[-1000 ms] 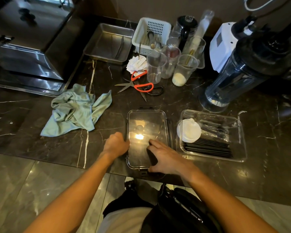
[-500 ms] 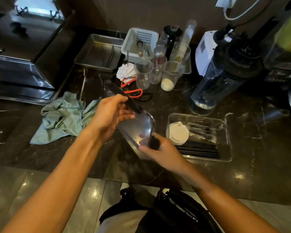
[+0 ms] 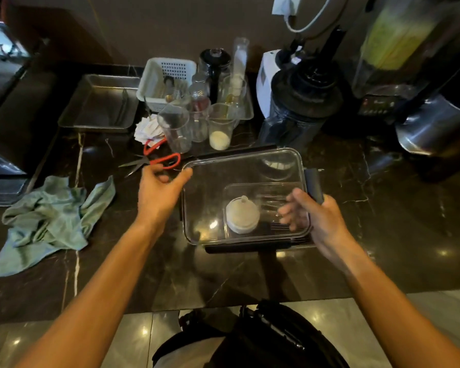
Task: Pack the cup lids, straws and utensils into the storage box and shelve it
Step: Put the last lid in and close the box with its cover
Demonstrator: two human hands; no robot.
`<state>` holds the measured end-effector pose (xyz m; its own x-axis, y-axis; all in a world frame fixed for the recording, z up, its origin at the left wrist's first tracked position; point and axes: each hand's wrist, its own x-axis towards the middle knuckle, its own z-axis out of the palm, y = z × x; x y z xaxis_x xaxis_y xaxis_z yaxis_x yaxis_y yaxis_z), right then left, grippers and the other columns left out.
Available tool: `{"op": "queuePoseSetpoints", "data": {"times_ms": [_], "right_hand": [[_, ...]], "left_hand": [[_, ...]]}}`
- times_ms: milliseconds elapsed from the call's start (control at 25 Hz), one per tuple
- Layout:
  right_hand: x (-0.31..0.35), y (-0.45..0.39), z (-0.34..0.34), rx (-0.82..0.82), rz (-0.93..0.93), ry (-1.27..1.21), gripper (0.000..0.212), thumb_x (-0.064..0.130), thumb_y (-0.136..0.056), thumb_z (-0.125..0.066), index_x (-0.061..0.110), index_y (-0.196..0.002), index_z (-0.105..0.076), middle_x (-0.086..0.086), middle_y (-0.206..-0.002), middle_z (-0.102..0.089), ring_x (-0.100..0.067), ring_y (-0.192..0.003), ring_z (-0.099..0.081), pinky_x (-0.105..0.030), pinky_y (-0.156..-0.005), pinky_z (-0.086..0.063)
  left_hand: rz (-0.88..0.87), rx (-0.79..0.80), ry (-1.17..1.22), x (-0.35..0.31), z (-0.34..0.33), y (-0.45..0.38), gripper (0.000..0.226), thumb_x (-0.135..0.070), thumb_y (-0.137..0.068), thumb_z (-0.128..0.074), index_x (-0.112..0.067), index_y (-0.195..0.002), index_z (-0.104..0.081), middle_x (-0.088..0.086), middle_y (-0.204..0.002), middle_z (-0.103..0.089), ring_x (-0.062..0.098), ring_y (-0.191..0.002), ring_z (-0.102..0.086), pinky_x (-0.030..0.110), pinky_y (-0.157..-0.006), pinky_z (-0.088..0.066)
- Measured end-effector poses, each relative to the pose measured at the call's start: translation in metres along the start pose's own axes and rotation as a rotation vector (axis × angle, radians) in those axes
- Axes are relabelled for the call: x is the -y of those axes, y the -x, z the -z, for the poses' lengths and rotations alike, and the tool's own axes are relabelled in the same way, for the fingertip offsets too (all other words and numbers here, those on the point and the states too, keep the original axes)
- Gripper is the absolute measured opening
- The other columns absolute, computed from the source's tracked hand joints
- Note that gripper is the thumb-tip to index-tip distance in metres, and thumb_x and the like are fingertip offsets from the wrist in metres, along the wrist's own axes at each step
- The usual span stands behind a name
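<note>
A clear rectangular lid [image 3: 231, 179] with dark latches hovers flat over the clear storage box [image 3: 302, 241], covering most of it. Through the lid I see a stack of white cup lids [image 3: 242, 215] and dark straws [image 3: 274, 226] inside the box. My left hand [image 3: 161, 189] grips the lid's left edge. My right hand [image 3: 314, 216] holds the lid's right side, with the thumb by the dark side latch [image 3: 314, 184].
Red-handled scissors [image 3: 160, 160] lie just beyond my left hand. A green cloth [image 3: 51, 221] is crumpled at the left. Measuring cups [image 3: 219, 126], a white basket [image 3: 165, 81], a steel tray [image 3: 101, 102] and blenders [image 3: 300, 102] crowd the back of the dark marble counter [image 3: 383, 221].
The lid lay flat on the counter left of the box. Both hands lifted it, tilted it and carried it right; it is level over the box now.
</note>
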<state>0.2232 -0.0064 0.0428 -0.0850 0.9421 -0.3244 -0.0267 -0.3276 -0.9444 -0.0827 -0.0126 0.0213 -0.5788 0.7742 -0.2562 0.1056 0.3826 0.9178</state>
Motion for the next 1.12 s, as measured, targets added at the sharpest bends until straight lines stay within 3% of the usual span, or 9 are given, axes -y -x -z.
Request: {"op": "queuePoseSetpoints", "data": {"times_ms": [120,200,280,400,520,680,800,920,1120], "right_hand": [[-0.009,-0.007,0.039,0.006,-0.064,-0.056,0.027,0.028,-0.103,-0.059,0.002,-0.105,-0.069,-0.017,-0.084,-0.077,-0.021,-0.064,-0.075,-0.025,-0.052,-0.058],[-0.015,-0.013,0.054,-0.004,-0.101,-0.044,0.03,0.029,-0.103,-0.059,0.002,-0.108,-0.07,-0.016,-0.084,-0.077,-0.021,-0.064,-0.074,-0.024,-0.052,-0.058],[-0.023,-0.021,0.061,-0.047,-0.128,0.029,0.029,0.029,-0.105,-0.057,0.003,-0.111,-0.07,-0.015,-0.084,-0.076,-0.02,-0.063,-0.074,-0.024,-0.051,-0.057],[-0.034,-0.032,0.069,-0.162,-0.127,0.213,0.029,0.029,-0.108,-0.052,0.005,-0.11,-0.069,-0.013,-0.08,-0.069,-0.019,-0.058,-0.067,-0.026,-0.049,-0.055],[-0.041,-0.042,0.083,-0.25,-0.078,0.579,0.031,0.032,-0.108,-0.052,0.01,-0.093,-0.069,-0.006,-0.068,-0.068,-0.016,-0.055,-0.065,-0.025,-0.049,-0.048],[-0.05,-0.046,0.096,-0.236,0.005,0.911,0.03,0.031,-0.105,-0.058,0.015,-0.081,-0.067,-0.003,-0.07,-0.065,-0.019,-0.066,-0.062,-0.034,-0.056,-0.045],[-0.06,-0.053,0.105,-0.22,-0.034,0.792,0.027,0.031,-0.104,-0.06,0.012,-0.087,-0.07,-0.007,-0.074,-0.068,-0.022,-0.068,-0.064,-0.037,-0.059,-0.047],[-0.062,-0.061,0.108,-0.239,-0.128,0.554,0.026,0.028,-0.103,-0.062,0.012,-0.085,-0.072,-0.016,-0.08,-0.073,-0.026,-0.067,-0.067,-0.043,-0.066,-0.054],[-0.059,-0.06,0.109,-0.259,-0.243,0.365,0.011,0.023,-0.103,-0.063,0.013,-0.106,-0.067,-0.007,-0.083,-0.072,-0.018,-0.063,-0.07,-0.031,-0.05,-0.056]], "left_hand": [[0.276,0.381,0.072,0.003,-0.017,0.012,0.039,-0.048,-0.087,-0.074,-0.014,-0.106,-0.07,0.006,-0.096,-0.075,0.019,-0.088,-0.074,0.035,-0.081,-0.057],[0.381,0.492,0.257,0.005,-0.032,0.019,0.023,-0.031,-0.095,-0.069,-0.009,-0.1,-0.07,0.008,-0.086,-0.073,0.015,-0.071,-0.073,0.029,-0.066,-0.059],[0.296,0.392,0.246,0.017,-0.048,0.02,0.017,-0.021,-0.095,-0.071,-0.005,-0.1,-0.067,0.011,-0.083,-0.072,0.016,-0.065,-0.072,0.028,-0.06,-0.06],[0.151,0.241,0.047,0.031,-0.064,0.021,0.017,-0.019,-0.09,-0.077,-0.007,-0.097,-0.068,0.014,-0.081,-0.076,0.033,-0.075,-0.074,0.047,-0.072,-0.063],[0.097,0.257,-0.154,0.042,-0.073,0.024,0.028,-0.029,-0.087,-0.079,-0.005,-0.087,-0.066,0.024,-0.075,-0.067,0.045,-0.075,-0.069,0.056,-0.073,-0.062],[0.037,0.246,-0.232,0.05,-0.078,0.033,0.029,-0.037,-0.088,-0.077,-0.01,-0.086,-0.066,0.014,-0.072,-0.065,0.029,-0.064,-0.064,0.041,-0.062,-0.06],[0.043,0.251,-0.245,0.051,-0.08,0.028,0.03,-0.037,-0.088,-0.077,-0.009,-0.086,-0.068,0.007,-0.073,-0.069,0.023,-0.065,-0.064,0.039,-0.063,-0.057],[0.224,0.337,0.028,0.049,-0.076,0.03,0.016,-0.023,-0.089,-0.078,-0.011,-0.082,-0.071,0.002,-0.069,-0.074,0.016,-0.066,-0.069,0.028,-0.058,-0.057],[0.316,0.293,0.198,0.054,-0.076,0.039,0.023,-0.018,-0.087,-0.079,-0.015,-0.107,-0.067,0.008,-0.088,-0.079,0.019,-0.081,-0.076,0.03,-0.064,-0.063]]}}
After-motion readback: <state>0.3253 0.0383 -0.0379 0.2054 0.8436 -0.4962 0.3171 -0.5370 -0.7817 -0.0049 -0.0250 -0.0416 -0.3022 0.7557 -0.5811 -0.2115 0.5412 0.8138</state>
